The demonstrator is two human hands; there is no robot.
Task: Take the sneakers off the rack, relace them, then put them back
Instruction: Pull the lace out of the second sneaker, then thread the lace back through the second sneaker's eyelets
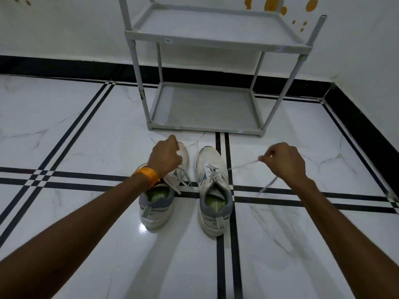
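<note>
White, scuffed sneakers (185,186) with grey collars and green insoles stand side by side on the marble floor (86,126), near the grey rack (205,108). Right hand (285,160) pinches a lace (241,165) (pulled taut); left hand (166,157) is fisted over the left shoe.

Left sneaker's (158,197) toe behind left hand (166,157) — rack's (216,39) top cropped

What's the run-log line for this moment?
rack: bare | sneakers: on floor | right hand: pulling lace sideways | left hand: fisted over left sneaker, grip unclear
</note>
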